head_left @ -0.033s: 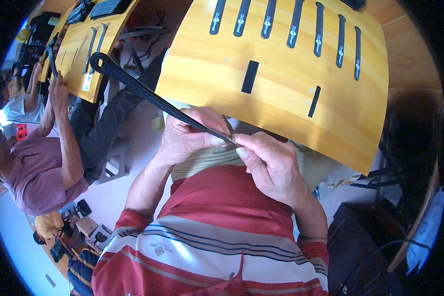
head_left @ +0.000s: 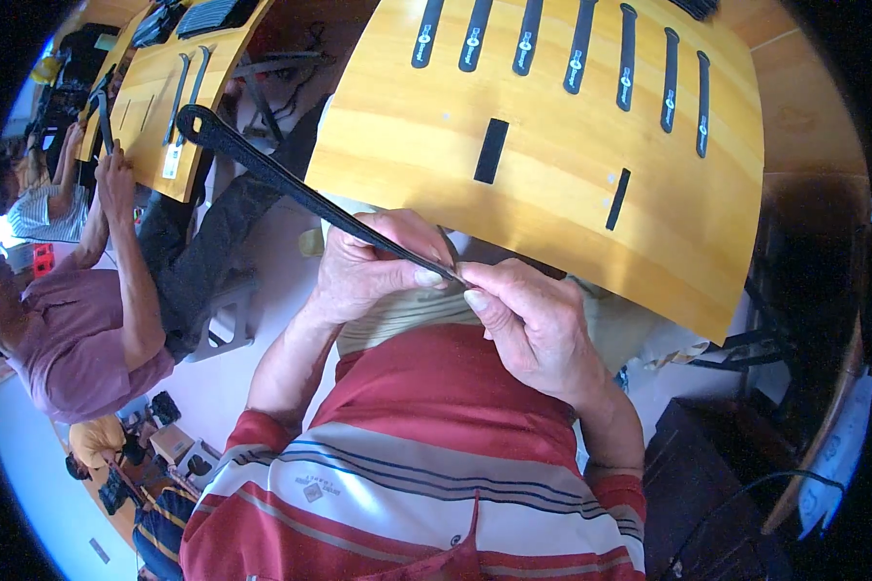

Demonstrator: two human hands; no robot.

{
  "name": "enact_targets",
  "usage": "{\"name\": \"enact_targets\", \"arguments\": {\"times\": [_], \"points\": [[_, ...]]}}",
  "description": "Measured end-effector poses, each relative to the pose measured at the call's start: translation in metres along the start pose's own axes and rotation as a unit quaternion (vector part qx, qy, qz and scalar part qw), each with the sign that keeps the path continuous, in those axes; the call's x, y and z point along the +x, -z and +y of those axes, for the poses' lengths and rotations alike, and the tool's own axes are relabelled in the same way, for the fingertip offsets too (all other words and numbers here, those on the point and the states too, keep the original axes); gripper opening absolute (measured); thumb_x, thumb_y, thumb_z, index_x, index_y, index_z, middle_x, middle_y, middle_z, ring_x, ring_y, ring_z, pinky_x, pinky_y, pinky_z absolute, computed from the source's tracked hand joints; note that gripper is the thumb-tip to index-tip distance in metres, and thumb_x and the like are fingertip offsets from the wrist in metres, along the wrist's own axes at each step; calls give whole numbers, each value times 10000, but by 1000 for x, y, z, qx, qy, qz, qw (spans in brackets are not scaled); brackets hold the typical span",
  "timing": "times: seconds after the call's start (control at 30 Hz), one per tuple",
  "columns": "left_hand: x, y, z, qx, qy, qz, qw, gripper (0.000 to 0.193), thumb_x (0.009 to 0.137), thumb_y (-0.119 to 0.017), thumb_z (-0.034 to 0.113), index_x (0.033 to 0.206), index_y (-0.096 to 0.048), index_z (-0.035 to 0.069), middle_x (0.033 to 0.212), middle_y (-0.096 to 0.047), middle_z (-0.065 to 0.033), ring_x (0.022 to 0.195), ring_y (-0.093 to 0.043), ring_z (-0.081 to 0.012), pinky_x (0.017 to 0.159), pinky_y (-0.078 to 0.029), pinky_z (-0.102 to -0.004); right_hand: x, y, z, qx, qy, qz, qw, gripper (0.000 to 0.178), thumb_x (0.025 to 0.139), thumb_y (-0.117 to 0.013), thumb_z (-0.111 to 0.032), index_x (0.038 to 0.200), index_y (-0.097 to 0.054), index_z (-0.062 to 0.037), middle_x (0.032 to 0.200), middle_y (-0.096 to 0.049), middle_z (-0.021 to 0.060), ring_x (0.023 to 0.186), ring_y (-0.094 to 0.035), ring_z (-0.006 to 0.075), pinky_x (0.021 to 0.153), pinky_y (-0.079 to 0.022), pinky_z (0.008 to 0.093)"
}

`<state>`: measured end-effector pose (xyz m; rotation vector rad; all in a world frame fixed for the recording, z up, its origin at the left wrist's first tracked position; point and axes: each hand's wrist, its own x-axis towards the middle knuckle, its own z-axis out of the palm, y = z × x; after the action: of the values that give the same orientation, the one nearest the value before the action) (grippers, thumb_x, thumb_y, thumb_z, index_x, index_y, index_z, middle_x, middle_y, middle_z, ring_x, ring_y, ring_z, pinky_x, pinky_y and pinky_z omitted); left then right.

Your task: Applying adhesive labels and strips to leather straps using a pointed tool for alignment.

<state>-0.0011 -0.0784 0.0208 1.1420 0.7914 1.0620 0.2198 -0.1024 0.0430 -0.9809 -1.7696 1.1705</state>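
1. In the head view, we see the left hand [head_left: 363, 276] just left of centre, its thumb and fingers pinching a black strap [head_left: 286, 180] near its lower end.
2. The right hand [head_left: 538, 324], towards four o'clock from there, grips the tip of that strap between thumb and forefinger – the two hands nearly touch.
3. From the fingers, the strap slants up towards ten o'clock and ends in a rounded loop, off the table's near left edge.
4. Between twelve and three o'clock we have a wooden table [head_left: 397, 126]; seven dark straps [head_left: 579, 48] lie in a row along its far part.
5. Nearer us on it are two short black marks [head_left: 491, 151] – strips or slots, we can't quite tell.
6. At nine o'clock sits a co-worker [head_left: 97, 320] in a mauve shirt, holding up a dark strip [head_left: 104, 121] beside another wooden table [head_left: 145, 79].
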Motion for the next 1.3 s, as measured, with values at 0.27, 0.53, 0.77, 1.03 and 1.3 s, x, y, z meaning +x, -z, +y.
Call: {"name": "enact_targets", "arguments": {"times": [0.27,0.53,0.77,1.03,1.3], "points": [[2,-2,-2,3,12,-4,1000,195,770,-838,85,834,-687,-20,876,-673,-181,718,-683,-214,651,-577,-318,0,4,4,-18,25,6,1000,202,910,-666,-50,1100,-653,14,791,-628,149,689,-664,312,579,-523,399],[3,-4,2,43,25,0,999,204,734,-861,99,806,-702,-6,849,-694,-162,730,-681,-212,661,-563,-318,-3,5,5,-16,0,-5,1000,211,909,-663,-55,1110,-664,11,829,-668,170,727,-698,320,609,-552,403],[2,-1,5,141,-2,-24,990,196,705,-875,104,762,-704,28,788,-725,-122,741,-700,-221,654,-563,-334,-5,8,6,33,-47,-21,998,174,910,-656,-61,1067,-674,12,887,-704,212,771,-716,350,634,-570,407],[2,-1,7,227,-38,-73,970,197,697,-878,107,745,-703,33,772,-733,-103,706,-703,-218,615,-552,-327,-1,22,6,52,-81,-106,990,123,906,-633,-50,1001,-674,16,812,-694,210,740,-712,359,644,-567,422],[5,-9,9,307,-69,-83,945,131,734,-842,94,762,-735,22,721,-719,-90,653,-684,-196,571,-514,-312,1,21,7,25,-99,-106,989,73,908,-630,-67,933,-656,-3,750,-650,231,704,-678,401,600,-523,454]]}}
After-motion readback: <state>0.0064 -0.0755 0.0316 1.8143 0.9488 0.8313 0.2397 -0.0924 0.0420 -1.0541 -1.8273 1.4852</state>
